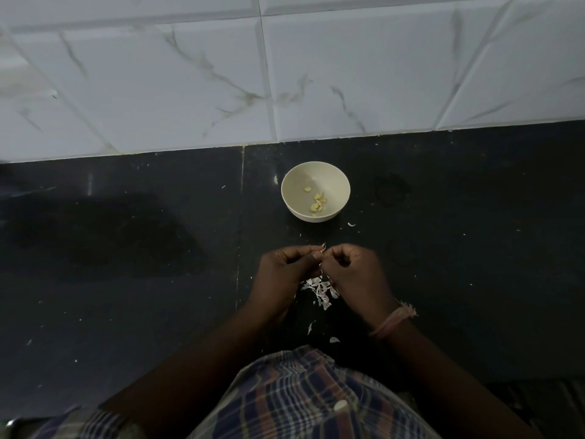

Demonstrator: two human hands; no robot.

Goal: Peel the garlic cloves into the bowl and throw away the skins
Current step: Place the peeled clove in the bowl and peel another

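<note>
A small cream bowl [335,182] stands on the dark countertop and holds several peeled yellow garlic cloves [317,201]. Just in front of it, my left hand [281,277] and my right hand [357,277] meet fingertip to fingertip, both pinching a garlic clove [322,248] of which only a scrap of pale skin shows between the fingers. Under the hands lies a heap of white garlic skins [319,289] on the counter.
The black stone countertop [126,248] has a vertical seam left of the bowl and scattered skin flakes [334,339] near my body. White marbled wall tiles [285,74] rise behind the counter. My checked shirt [300,394] fills the bottom edge.
</note>
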